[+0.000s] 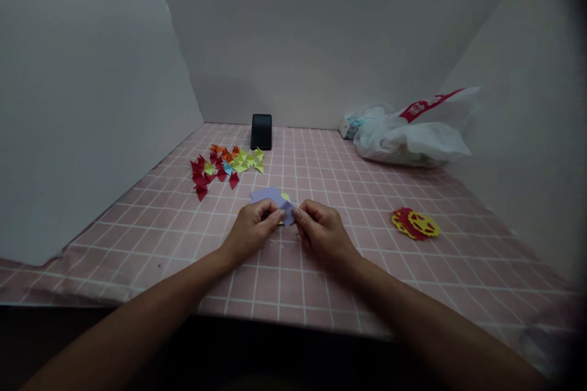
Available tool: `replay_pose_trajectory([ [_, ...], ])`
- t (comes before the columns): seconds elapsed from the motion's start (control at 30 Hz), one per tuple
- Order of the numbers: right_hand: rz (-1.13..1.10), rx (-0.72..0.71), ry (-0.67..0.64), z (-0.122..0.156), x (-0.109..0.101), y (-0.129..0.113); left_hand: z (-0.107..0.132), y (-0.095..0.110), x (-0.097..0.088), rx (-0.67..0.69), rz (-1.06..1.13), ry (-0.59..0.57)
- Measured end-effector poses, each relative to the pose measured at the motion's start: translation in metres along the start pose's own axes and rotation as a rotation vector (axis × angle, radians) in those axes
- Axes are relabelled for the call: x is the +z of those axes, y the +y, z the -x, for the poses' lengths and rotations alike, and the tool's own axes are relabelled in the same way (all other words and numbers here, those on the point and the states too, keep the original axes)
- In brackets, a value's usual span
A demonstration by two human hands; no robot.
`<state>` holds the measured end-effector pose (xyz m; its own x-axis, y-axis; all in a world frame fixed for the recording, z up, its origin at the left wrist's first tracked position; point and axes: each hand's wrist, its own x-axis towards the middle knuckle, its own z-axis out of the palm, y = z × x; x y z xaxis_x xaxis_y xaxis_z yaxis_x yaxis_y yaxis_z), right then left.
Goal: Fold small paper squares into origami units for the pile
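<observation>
A small lilac paper piece (287, 215) is pinched by the left hand (252, 224) and the right hand (324, 231) over the gridded tablecloth (367, 195); it could be creased askew by uneven pulling. Just beyond, the lilac sheet (266, 193) could be shifted if brushed.

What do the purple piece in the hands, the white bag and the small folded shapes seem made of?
Purple piece: probably matte paper, being thin and crisp-edged. White bag: likely thin plastic film with a slight sheen, judging by its loose crumples. Folded shapes: seemingly matte paper, from their sharp creases and points.
</observation>
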<state>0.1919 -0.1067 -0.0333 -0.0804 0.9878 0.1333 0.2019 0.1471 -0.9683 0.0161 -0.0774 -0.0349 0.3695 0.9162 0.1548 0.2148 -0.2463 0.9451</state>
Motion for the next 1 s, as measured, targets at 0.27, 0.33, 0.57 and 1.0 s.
replay_pose_trajectory([
  [0.27,-0.116,0.061,-0.079,-0.0009,0.0021,0.0015,0.0019,0.0005,0.0037,-0.051,0.138,-0.071],
  [0.33,-0.072,0.059,-0.053,-0.0001,0.0023,0.0009,0.002,-0.0004,0.0041,-0.067,0.153,-0.086],
  [0.57,-0.009,0.014,-0.043,-0.0034,-0.0008,0.0,0.0007,-0.0034,0.0045,-0.121,0.197,-0.097],
  [1.0,0.033,-0.068,-0.029,-0.002,-0.0031,-0.0067,0.0005,0.0019,0.0031,-0.096,0.087,-0.07],
])
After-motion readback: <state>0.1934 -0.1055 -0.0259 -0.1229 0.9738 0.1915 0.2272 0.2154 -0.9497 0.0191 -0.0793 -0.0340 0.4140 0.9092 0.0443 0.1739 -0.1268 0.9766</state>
